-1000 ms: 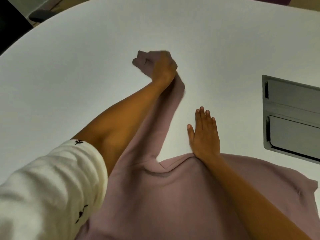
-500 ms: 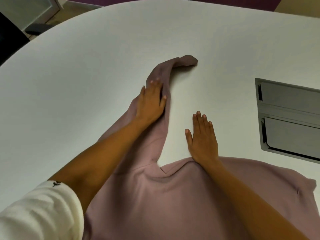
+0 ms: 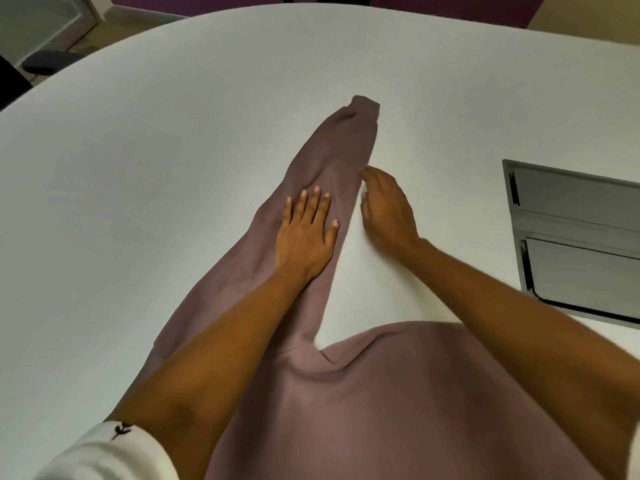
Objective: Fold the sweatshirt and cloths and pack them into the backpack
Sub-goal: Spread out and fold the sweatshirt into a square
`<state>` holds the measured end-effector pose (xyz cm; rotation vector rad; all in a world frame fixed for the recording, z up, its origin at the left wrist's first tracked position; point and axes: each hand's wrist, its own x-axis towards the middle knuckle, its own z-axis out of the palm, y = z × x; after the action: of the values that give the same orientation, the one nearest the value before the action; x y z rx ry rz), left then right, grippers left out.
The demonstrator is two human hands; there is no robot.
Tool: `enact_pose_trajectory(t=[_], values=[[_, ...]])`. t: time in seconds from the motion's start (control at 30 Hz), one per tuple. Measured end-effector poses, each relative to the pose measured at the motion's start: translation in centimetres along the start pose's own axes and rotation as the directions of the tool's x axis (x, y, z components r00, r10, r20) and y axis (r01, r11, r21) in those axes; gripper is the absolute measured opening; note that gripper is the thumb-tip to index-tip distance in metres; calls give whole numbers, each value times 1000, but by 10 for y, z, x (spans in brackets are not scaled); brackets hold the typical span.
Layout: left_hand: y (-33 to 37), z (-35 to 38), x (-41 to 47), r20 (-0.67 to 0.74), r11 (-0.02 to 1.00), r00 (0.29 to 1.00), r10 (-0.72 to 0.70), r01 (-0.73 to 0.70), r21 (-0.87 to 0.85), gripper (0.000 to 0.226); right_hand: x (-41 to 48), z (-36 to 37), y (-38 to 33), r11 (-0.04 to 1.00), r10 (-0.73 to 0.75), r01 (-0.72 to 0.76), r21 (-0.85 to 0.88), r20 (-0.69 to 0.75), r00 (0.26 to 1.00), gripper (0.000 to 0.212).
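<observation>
A mauve sweatshirt (image 3: 398, 403) lies spread on the white table (image 3: 156, 168), its body near me. One sleeve (image 3: 332, 157) stretches away from me, the cuff farthest. My left hand (image 3: 304, 233) presses flat on the middle of that sleeve with straight fingers. My right hand (image 3: 386, 211) sits just right of the sleeve, fingers bent, its fingertips at the sleeve's right edge; whether it pinches the fabric is hidden. No backpack or other cloths are in view.
A grey metal cable hatch (image 3: 575, 237) is set into the table at the right. A dark chair base (image 3: 48, 60) stands on the floor beyond the table's far left edge.
My left hand let go of the cuff and slid back to press flat on the sleeve. My right hand left the sweatshirt's body and moved forward to the sleeve's right edge.
</observation>
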<state>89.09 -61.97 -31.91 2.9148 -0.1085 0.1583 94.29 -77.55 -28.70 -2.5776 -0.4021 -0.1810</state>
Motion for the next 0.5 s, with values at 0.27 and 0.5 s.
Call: enact_pose_trajectory(t=[0.27, 0.5], values=[[3, 0, -2, -63, 991, 989, -132, 130, -38, 71, 49, 13, 12, 893, -138, 295, -340, 416, 899, 58], [0, 4, -3, -19, 991, 991, -132, 132, -2, 71, 79, 11, -8, 832, -57, 206, -516, 289, 956, 25]])
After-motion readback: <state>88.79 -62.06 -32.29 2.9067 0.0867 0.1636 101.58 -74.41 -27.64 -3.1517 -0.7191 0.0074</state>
